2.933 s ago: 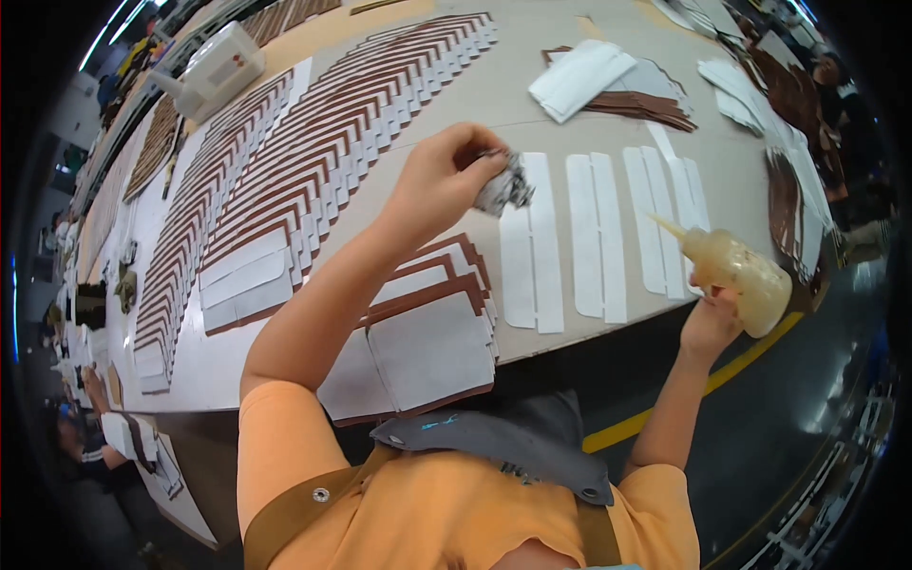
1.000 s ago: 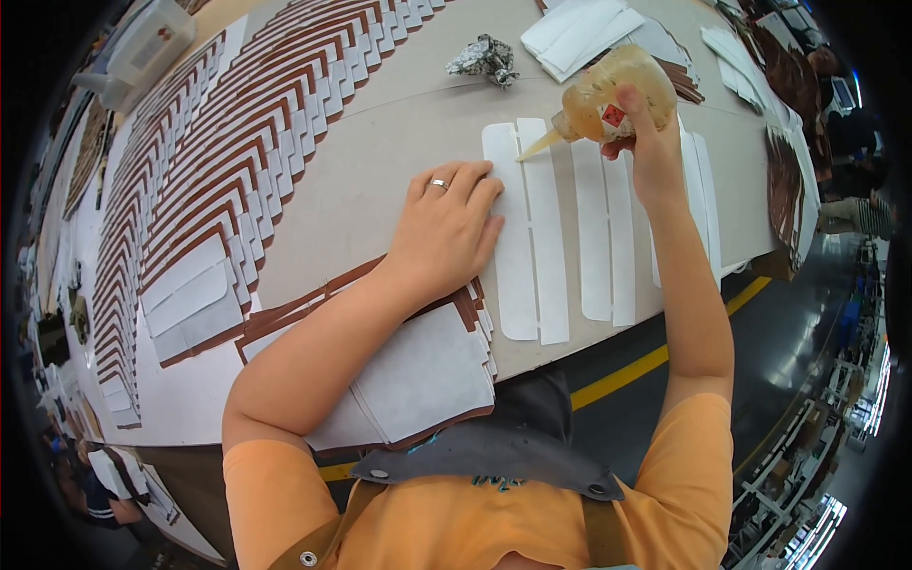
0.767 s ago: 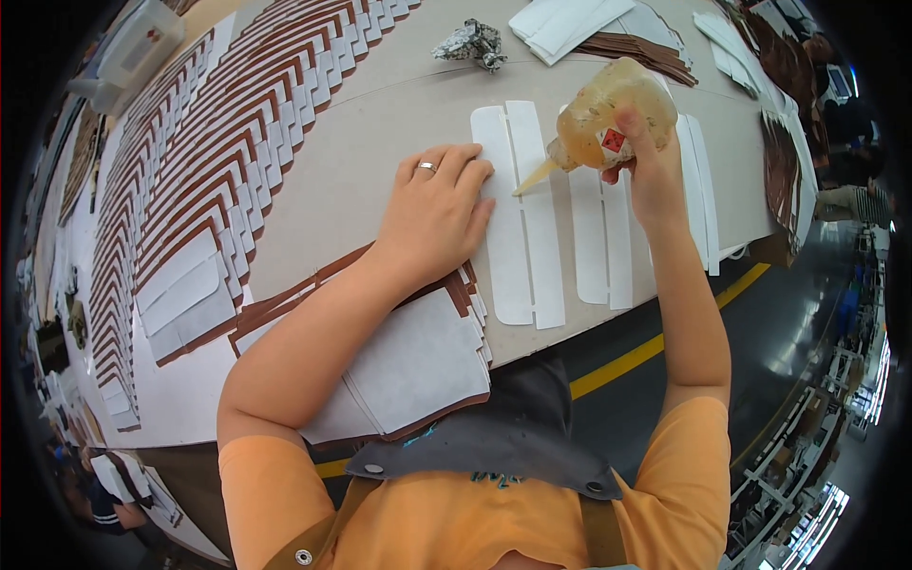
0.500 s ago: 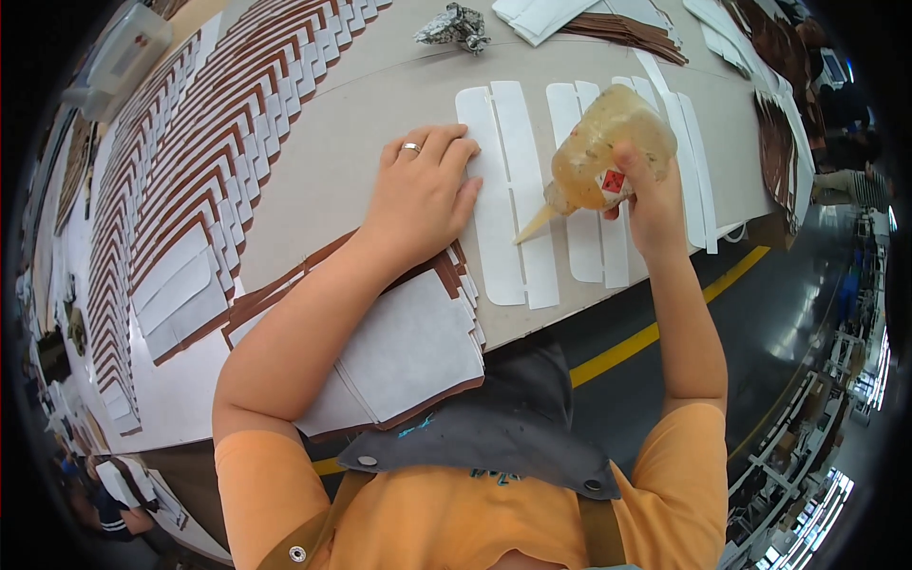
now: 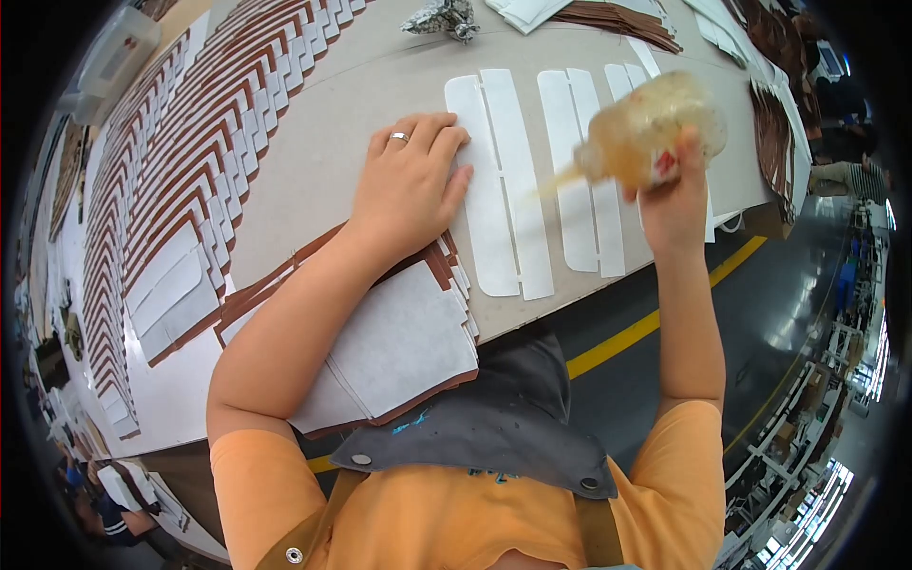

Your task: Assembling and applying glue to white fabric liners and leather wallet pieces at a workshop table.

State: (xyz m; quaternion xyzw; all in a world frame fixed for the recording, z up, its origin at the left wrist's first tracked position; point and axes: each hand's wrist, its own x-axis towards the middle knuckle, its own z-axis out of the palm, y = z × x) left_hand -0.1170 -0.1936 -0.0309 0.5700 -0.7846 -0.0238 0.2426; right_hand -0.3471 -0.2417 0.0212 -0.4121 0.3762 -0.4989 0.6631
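tabletop (image 5: 356, 100) bears crumpled wad (image 5: 444, 19); bottle (image 5: 646, 128) partly hides white strips (image 5: 576, 228).

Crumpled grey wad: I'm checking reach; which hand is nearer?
Left: the left hand lies below the crumpled wad in view; the right hand, holding the bottle, is farther, lower right.
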